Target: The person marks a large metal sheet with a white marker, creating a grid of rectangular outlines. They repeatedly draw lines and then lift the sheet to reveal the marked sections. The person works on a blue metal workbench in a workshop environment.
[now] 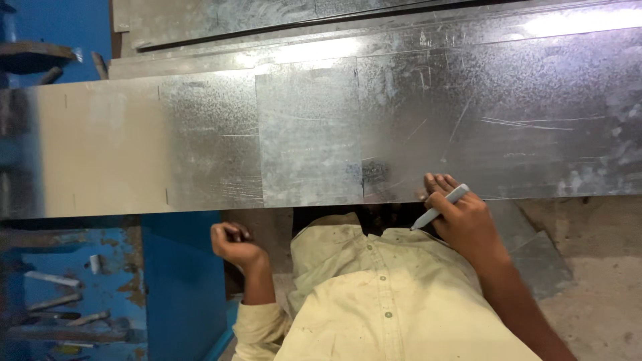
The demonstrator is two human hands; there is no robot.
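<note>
A person in a stained cream shirt [374, 294] stands close against a long galvanised sheet [321, 134], seen from above the chest. The left hand [234, 244] hangs below the sheet's near edge, fingers curled into a loose fist that holds nothing I can make out, not touching the metal. The right hand [461, 220] rests at that edge, fingers wrapped and pressed around a grey marker [438, 207] whose tip points down and left, away from the metal. The sheet lies flat, its near edge overhanging bare. That raw edge looks sharp, and a knuckle sliding along it could be cut. With no hand pressing it, the sheet could shift under the marker. Beyond it, more sheets [281, 20] are stacked. To the left, a blue machine [174, 281] and scattered tools [53, 301] sit low.
</note>
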